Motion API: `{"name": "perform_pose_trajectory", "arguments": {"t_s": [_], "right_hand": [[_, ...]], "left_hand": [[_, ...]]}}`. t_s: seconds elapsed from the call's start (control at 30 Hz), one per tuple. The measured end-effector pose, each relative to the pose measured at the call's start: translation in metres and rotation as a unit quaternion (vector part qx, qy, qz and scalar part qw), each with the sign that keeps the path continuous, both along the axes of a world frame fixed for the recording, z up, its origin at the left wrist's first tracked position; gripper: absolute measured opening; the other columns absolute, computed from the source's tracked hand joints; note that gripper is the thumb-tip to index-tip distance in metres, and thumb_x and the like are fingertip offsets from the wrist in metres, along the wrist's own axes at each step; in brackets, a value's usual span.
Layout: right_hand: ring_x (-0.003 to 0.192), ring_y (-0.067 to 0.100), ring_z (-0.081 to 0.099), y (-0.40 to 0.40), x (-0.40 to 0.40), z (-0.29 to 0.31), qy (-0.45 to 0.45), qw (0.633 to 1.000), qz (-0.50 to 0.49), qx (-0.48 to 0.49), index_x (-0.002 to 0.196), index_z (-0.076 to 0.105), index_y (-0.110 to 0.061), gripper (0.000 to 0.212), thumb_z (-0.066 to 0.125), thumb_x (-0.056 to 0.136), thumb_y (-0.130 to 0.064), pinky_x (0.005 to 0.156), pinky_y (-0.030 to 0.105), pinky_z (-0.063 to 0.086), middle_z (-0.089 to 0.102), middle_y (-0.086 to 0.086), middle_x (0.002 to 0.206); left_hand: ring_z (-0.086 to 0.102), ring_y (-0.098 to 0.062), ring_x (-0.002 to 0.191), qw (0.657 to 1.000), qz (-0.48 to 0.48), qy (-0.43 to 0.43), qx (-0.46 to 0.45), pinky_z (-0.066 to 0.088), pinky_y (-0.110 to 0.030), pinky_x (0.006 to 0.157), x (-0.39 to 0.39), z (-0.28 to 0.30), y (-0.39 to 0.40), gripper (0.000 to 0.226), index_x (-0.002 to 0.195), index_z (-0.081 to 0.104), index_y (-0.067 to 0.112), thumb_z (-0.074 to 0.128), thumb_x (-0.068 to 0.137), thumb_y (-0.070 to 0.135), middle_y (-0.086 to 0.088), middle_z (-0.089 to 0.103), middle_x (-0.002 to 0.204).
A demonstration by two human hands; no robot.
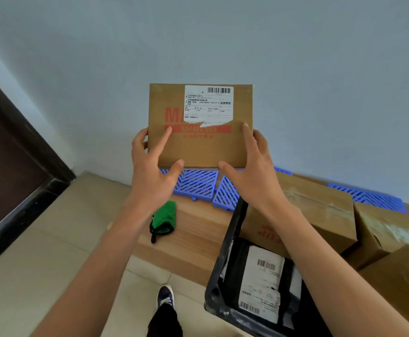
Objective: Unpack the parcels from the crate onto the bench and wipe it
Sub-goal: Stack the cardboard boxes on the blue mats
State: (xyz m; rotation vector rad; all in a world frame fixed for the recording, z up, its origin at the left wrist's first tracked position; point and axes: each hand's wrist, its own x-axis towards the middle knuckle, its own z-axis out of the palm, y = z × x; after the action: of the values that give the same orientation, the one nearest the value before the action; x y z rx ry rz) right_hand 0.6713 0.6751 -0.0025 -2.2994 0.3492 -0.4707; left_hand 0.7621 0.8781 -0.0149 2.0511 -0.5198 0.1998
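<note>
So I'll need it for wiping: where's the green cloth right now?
The green cloth lies on the wooden bench, lower centre of the head view, left of the black crate and below the left hand.

Even soft daylight, faint shadows, slight blur, wide-angle edge distortion.

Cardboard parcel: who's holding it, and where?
Both hands: left hand and right hand grip the cardboard parcel at its lower side edges.
</note>
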Motion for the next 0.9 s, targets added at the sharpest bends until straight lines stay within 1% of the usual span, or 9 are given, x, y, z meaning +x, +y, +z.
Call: {"name": "perform_pose_trajectory", "arguments": {"t_s": [0.07,0.1,0.2,0.27,0.33,0.5,0.67,0.8,0.9], "right_hand": [[0.152,0.024,0.022,0.009,0.029,-0.010,0.036,0.999,-0.003,-0.004,0.164,0.004,-0.026,0.096,0.070,0.095,-0.037,0.120,0.040,0.032,0.008,0.002,0.168],[0.151,0.026,0.023,0.014,0.044,-0.016,0.054,0.999,-0.008,-0.003,0.164,0.003,-0.024,0.096,0.069,0.095,-0.037,0.120,0.041,0.033,0.007,0.003,0.168],[0.150,0.028,0.026,0.025,0.086,-0.037,0.104,0.994,-0.022,0.005,0.164,0.002,-0.021,0.096,0.069,0.095,-0.035,0.120,0.042,0.032,0.010,0.006,0.167],[0.145,0.029,0.032,0.032,0.110,-0.053,0.135,0.990,-0.032,0.010,0.164,0.003,-0.020,0.096,0.068,0.095,-0.035,0.118,0.043,0.035,0.017,0.007,0.164],[0.143,0.030,0.036,0.038,0.131,-0.071,0.164,0.985,-0.042,0.019,0.163,0.005,-0.018,0.096,0.068,0.095,-0.037,0.116,0.044,0.038,0.022,0.010,0.162],[0.137,0.032,0.042,0.041,0.172,-0.116,0.223,0.972,-0.061,0.037,0.162,0.011,-0.012,0.096,0.071,0.092,-0.039,0.112,0.042,0.039,0.032,0.015,0.155],[0.135,0.030,0.044,0.045,0.199,-0.161,0.246,0.965,-0.071,0.054,0.161,0.017,-0.014,0.092,0.074,0.091,-0.037,0.109,0.041,0.041,0.038,0.012,0.153],[0.145,0.030,0.036,0.046,0.213,-0.190,0.262,0.959,-0.078,0.075,0.163,0.012,-0.016,0.097,0.074,0.091,-0.036,0.114,0.041,0.037,0.026,0.012,0.162],[0.152,0.028,0.023,0.046,0.219,-0.207,0.266,0.955,-0.074,0.105,0.163,0.009,-0.021,0.100,0.075,0.090,-0.038,0.121,0.048,0.032,0.017,0.010,0.167]], "left_hand": [[0.024,-0.014,0.148,1.000,-0.004,0.009,0.010,0.026,-0.025,0.117,0.030,-0.015,0.008,0.071,0.153,0.041,0.038,0.074,0.092,0.019,-0.002,0.019,0.158],[0.024,-0.014,0.148,1.000,-0.009,0.017,0.015,0.025,-0.024,0.117,0.045,-0.024,0.012,0.071,0.153,0.042,0.037,0.074,0.092,0.019,-0.003,0.019,0.158],[0.024,-0.018,0.148,0.997,-0.031,0.057,0.032,0.031,-0.035,0.121,0.092,-0.050,0.023,0.071,0.153,0.041,0.038,0.074,0.092,0.021,-0.003,0.018,0.159],[0.025,-0.021,0.148,0.994,-0.049,0.078,0.051,0.036,-0.043,0.120,0.122,-0.067,0.029,0.071,0.154,0.040,0.037,0.074,0.092,0.024,0.001,0.017,0.159],[0.026,-0.022,0.147,0.990,-0.068,0.092,0.081,0.037,-0.046,0.119,0.148,-0.083,0.033,0.072,0.155,0.040,0.034,0.074,0.092,0.027,0.003,0.016,0.159],[0.022,-0.024,0.149,0.974,-0.099,0.142,0.145,0.032,-0.049,0.121,0.194,-0.124,0.035,0.075,0.157,0.038,0.032,0.075,0.091,0.032,-0.003,0.014,0.162],[0.017,-0.023,0.152,0.959,-0.116,0.193,0.173,0.025,-0.048,0.124,0.222,-0.166,0.034,0.082,0.158,0.033,0.033,0.077,0.089,0.036,-0.001,0.010,0.163],[0.013,-0.023,0.153,0.954,-0.114,0.211,0.179,0.019,-0.043,0.125,0.237,-0.195,0.033,0.086,0.158,0.032,0.033,0.079,0.087,0.038,-0.003,0.008,0.165],[0.013,-0.022,0.153,0.952,-0.115,0.215,0.185,0.022,-0.044,0.125,0.249,-0.210,0.033,0.087,0.158,0.032,0.034,0.080,0.086,0.038,-0.001,0.007,0.165]]}}
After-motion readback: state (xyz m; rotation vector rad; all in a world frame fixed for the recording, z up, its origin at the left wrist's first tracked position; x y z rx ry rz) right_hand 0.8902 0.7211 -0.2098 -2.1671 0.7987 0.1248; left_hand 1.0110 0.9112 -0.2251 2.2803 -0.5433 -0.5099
